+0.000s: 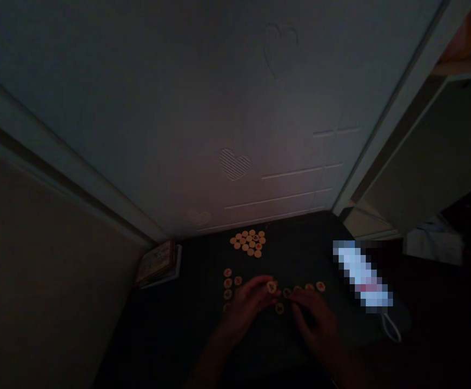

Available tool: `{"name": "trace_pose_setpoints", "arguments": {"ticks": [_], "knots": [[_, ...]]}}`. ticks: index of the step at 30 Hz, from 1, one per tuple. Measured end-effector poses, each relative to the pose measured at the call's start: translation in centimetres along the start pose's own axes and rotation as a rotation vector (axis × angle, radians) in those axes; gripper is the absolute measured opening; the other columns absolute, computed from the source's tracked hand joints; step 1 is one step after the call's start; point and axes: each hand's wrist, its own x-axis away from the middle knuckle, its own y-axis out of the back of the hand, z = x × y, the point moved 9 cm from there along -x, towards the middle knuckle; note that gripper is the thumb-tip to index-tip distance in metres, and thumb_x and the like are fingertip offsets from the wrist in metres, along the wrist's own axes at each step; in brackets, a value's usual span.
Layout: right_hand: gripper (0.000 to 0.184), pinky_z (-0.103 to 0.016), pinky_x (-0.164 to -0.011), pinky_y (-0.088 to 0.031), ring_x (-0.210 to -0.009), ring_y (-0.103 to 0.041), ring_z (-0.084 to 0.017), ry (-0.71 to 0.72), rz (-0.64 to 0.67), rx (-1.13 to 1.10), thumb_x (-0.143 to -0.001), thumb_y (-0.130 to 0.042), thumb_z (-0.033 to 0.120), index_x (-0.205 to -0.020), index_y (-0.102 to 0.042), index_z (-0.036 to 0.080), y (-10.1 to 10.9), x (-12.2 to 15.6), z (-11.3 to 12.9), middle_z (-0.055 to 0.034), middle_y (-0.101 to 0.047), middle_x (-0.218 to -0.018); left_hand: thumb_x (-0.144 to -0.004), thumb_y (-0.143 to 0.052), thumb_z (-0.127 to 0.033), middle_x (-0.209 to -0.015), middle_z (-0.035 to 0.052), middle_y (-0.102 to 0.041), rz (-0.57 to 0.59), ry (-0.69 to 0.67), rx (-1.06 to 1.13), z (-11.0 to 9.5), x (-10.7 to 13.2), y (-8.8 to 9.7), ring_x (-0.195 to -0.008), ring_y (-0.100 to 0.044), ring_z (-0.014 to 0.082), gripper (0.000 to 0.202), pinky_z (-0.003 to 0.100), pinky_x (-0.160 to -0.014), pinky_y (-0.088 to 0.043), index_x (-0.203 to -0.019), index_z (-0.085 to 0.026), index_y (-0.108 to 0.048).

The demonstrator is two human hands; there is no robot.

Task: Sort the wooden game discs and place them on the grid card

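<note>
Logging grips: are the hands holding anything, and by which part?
The left hand seems to hold a disc by its edge; whether the right hand grips one cannot be told.

Your left hand (246, 303) and right hand (318, 316): bare. Your forearms (214, 351): bare, outlines shadowed. Thin pale line (334, 383) low on right one, unclear.

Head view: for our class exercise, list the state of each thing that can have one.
Left hand: holding one disc.
Right hand: fingers curled, grip unclear.
Far discs: clustered flat.
Left discs: column, partly hidden.
Right discs: row, partly covered.
Books: stacked.
Bright object: pixelated, state unclear.
</note>
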Motion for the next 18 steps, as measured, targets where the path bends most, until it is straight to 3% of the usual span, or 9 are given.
{"name": "trace_pose_setpoints", "arguments": {"ticks": [4,10,18], "knots": [[0.027,-0.043,-0.098,-0.056,-0.108,-0.069,-0.023,0.038,0.057,-0.056,-0.094,-0.061,0.024,-0.119,-0.069,0.031,-1.2,-0.7,1.2,-0.0043,-0.074,-0.114,-0.084,-0.076,-0.04,-0.116,0.0123,-0.073,0.011,-0.02,-0.057,0.5,0.7,-0.4,-0.108,-0.07,0.028,0.038,0.043,-0.098,-0.053,-0.114,-0.017,-0.071],[0.026,-0.036,-0.09,-0.06,-0.104,-0.07,-0.021,0.036,0.075,-0.1,-0.094,-0.061,0.022,-0.116,-0.07,0.03,-1.9,-0.1,1.2,-0.0042,-0.073,-0.111,-0.082,-0.075,-0.043,-0.109,0.0099,-0.076,-0.03,-0.065,-0.345,1.2,1.5,-0.2,-0.105,-0.069,0.0264,0.035,0.037,-0.095,-0.054,-0.106,-0.018,-0.074],[0.026,-0.039,-0.09,-0.06,-0.103,-0.07,-0.023,0.01,0.066,-0.08,-0.093,-0.061,0.022,-0.117,-0.069,0.03,-2.0,0.3,2.1,-0.0053,-0.073,-0.111,-0.079,-0.077,-0.047,-0.115,0.0142,-0.075,-0.111,-0.1,-0.22,2.0,0.9,-0.1,-0.109,-0.069,0.029,0.041,0.041,-0.095,-0.055,-0.106,-0.018,-0.07]]}}
